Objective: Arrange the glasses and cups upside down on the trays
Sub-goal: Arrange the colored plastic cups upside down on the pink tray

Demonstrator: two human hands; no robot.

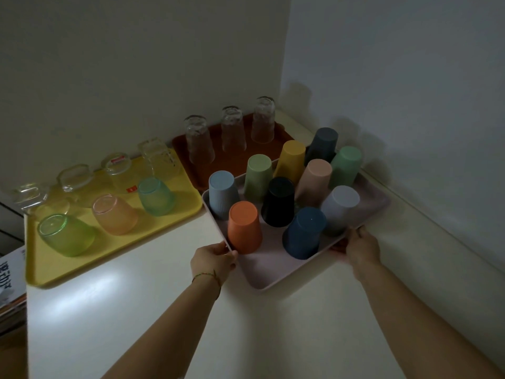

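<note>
A pale pink tray [276, 272] sits at the centre right of the white counter, with several coloured plastic cups upside down on it, among them an orange cup [244, 227] and a dark blue cup [304, 232] at the front. My left hand [214, 262] grips the tray's left edge beside the orange cup. My right hand [362, 248] grips its right edge. A yellow tray [52, 266] to the left carries upside-down tinted and clear glasses. At the back, a brown tray [235, 162] bears three clear glasses [232, 128] upside down.
The white counter [164, 310] ends at walls behind and to the right, forming a corner. Its left edge drops off beside the yellow tray, where stacked magazines [11, 280] lie lower down. The pink tray's far corner overlaps the brown tray's rim.
</note>
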